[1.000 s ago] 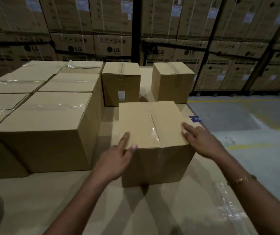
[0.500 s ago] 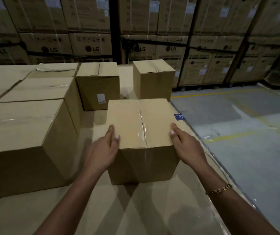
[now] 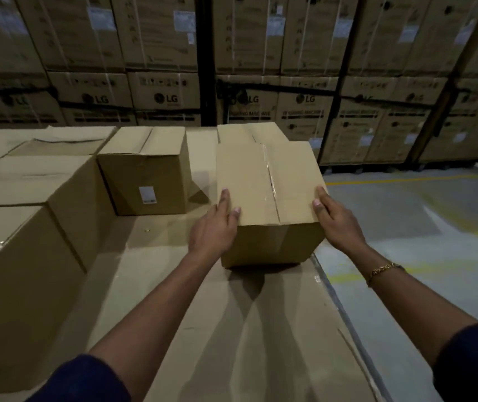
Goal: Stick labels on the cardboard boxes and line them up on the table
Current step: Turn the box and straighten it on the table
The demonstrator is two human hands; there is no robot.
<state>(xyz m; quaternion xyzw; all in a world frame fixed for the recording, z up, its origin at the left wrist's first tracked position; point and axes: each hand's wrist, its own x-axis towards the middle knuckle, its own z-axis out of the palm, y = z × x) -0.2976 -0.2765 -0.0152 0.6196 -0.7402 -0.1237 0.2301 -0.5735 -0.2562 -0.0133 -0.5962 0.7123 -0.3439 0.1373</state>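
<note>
A taped cardboard box [image 3: 264,181] is held between both hands near the table's right edge. My left hand [image 3: 214,230] presses its left side with the thumb on top. My right hand [image 3: 337,223] grips its right side. The box looks slightly raised or tilted over the cardboard-covered table [image 3: 232,329]. To the left and further back stands another small box [image 3: 145,169] with a white label [image 3: 147,194] on its front. A third small box [image 3: 246,133] is mostly hidden behind the held one.
Several large cardboard boxes [image 3: 29,227] fill the table's left side. The table's right edge [image 3: 336,303] drops to a grey floor [image 3: 420,227] with yellow lines. Stacked printed cartons [image 3: 304,105] form a wall at the back.
Both hands have closed on the box's sides and carried it away from me, toward the back box. The blue sticker on the table to its right is now hidden.
</note>
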